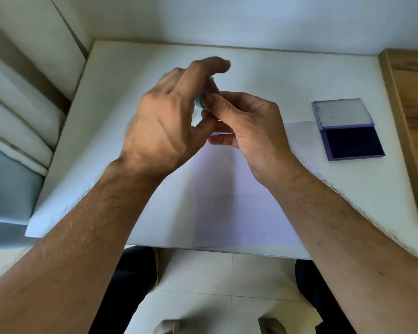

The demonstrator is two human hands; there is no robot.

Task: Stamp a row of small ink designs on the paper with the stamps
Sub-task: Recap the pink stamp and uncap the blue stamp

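Note:
Both my hands are raised together above the white table (pixel 130 92). A small light-blue stamp (pixel 200 101) is held between them. My left hand (pixel 164 124) covers most of it, fingers curled around it. My right hand (pixel 246 131) pinches its near side with thumb and forefinger. A pale sheet of paper (pixel 239 203) lies flat on the table under my hands, reaching the front edge. No stamped marks show on the visible part. An open purple ink pad (pixel 352 143) with its lid (pixel 340 113) folded back sits to the right of the paper.
A wooden panel (pixel 410 121) borders the table's right side. A cushioned seat or sofa (pixel 22 116) stands to the left. The wall runs behind the table. My legs and the tiled floor (pixel 227 285) show below the front edge.

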